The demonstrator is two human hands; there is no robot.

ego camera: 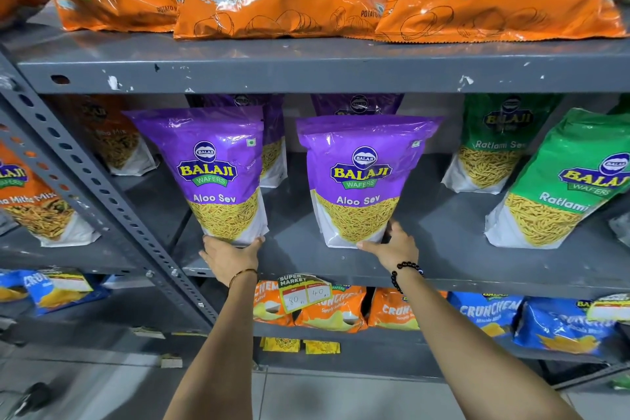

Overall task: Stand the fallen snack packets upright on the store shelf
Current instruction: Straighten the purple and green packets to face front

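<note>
Grey painted steel forms the middle shelf (443,232), and its front lip runs just below both of my wrists. At the far left, a perforated upright post (102,194) slants across the view and marks the bay's left edge; beyond it stands an orange mix packet (37,194). My left hand (230,257) cups the bottom edge of the left Aloo Sev packet (218,174), fingers spread and curled around its base, thumb at the right corner; the packet stands upright, close to the shelf's front lip. A strip of bare shelf separates it from the right Aloo Sev packet (361,181), which also stands upright. My right hand (392,244) is open against that packet's lower right corner, thumb along the bottom edge, fingers reaching behind the side. More purple packets (358,104) stand further back, behind both front ones. Right of my right hand, a wide patch of bare shelf extends to two green Ratlami Sev packets (559,181), one set back, one forward at the frame's edge. The upper shelf's underside sits just above the purple packet tops, leaving little vertical clearance. A price tag (304,293) hangs from the front lip between my forearms.
</note>
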